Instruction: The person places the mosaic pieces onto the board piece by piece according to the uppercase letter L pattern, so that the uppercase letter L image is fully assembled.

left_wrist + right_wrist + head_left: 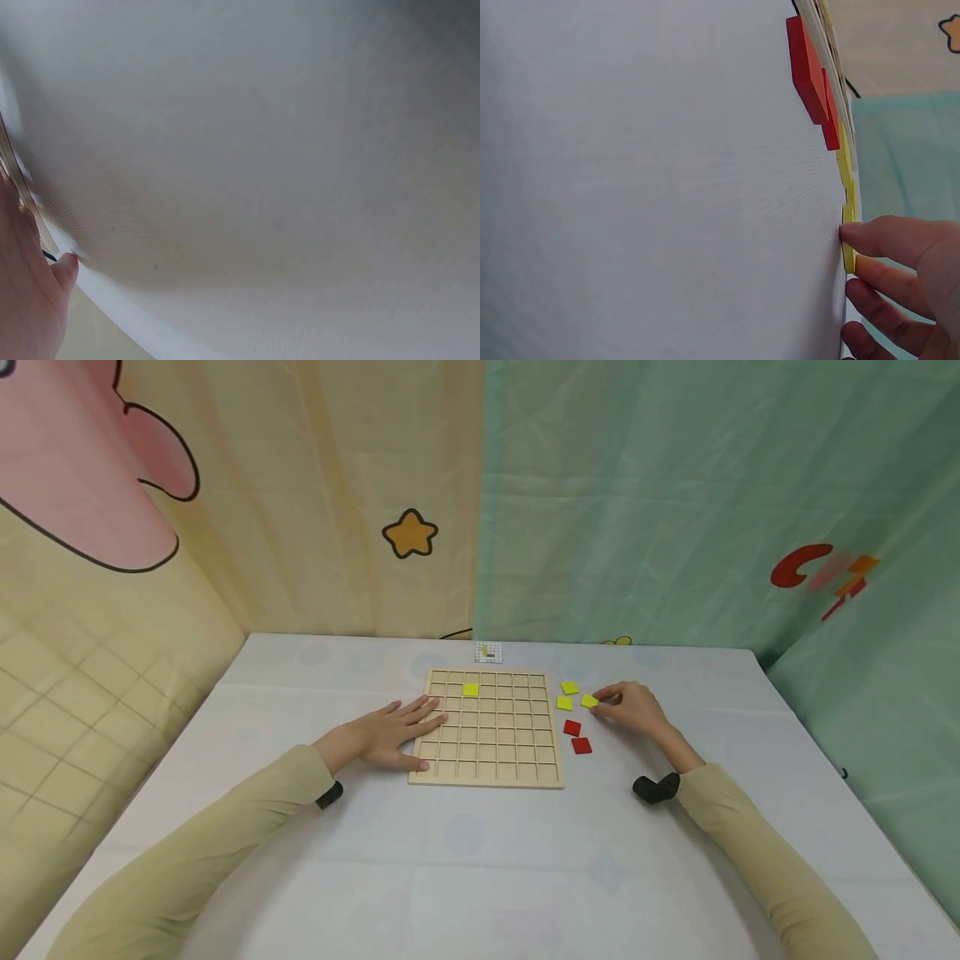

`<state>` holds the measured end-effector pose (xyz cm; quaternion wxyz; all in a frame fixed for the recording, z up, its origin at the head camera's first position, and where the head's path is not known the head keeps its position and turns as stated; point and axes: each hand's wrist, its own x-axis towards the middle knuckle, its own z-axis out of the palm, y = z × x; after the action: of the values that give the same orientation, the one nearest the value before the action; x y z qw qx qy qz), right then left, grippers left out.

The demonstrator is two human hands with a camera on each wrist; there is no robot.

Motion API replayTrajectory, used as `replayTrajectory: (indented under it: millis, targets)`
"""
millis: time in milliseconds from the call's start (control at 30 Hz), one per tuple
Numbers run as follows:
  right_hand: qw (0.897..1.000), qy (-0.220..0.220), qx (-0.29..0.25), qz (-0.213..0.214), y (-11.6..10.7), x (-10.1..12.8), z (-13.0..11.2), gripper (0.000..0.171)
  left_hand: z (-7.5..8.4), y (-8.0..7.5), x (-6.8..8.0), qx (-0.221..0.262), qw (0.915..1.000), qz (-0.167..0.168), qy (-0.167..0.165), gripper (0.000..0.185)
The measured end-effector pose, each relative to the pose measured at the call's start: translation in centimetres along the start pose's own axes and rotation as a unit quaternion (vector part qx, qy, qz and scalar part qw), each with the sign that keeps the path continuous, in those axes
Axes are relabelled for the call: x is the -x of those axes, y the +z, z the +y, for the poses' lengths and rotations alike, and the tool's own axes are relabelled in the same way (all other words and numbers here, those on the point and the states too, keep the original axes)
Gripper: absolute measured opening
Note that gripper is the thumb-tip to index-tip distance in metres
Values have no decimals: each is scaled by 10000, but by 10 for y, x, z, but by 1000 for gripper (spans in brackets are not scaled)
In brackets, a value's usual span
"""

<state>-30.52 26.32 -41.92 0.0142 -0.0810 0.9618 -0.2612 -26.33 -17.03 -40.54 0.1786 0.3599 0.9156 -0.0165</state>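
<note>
My left hand point(390, 735) lies with spread fingers over the left edge of a wooden grid board point(487, 772). One yellow square tile point(471, 690) sits in a cell near the board's top. To the right of the board, my right hand point(630, 706) pinches another yellow tile point(589, 701) between thumb and fingers. In the right wrist view the thumb point(862, 234) presses on the edge of that yellow tile point(848, 251). Two more yellow tiles, an upper one point(569, 687) and a lower one point(564, 702), lie just left of it.
Two red tiles, one upper point(572, 727) and one lower point(581, 745), lie beside the board's right edge. Behind the board is a small card point(488, 652) printed with a coloured grid. The white table point(465, 877) backs onto patterned curtains point(637, 510).
</note>
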Motion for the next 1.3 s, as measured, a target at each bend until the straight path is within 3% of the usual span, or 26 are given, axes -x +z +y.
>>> replayTrajectory:
  millis: [333, 700, 1300]
  targets:
    - [9993, -101, 209, 302, 1, 3, -6, 36, -2, 1, 0, -4, 10000, 37, 20, 86]
    - [9923, -683, 110, 1024, 6, 6, -35, 34, -1, 0, 1, 25, 10000, 32, -7, 86]
    - [9915, -1042, -142, 767, 30, -12, -97, 31, 0, 1, 1, 83, 9999, 95, 35, 85]
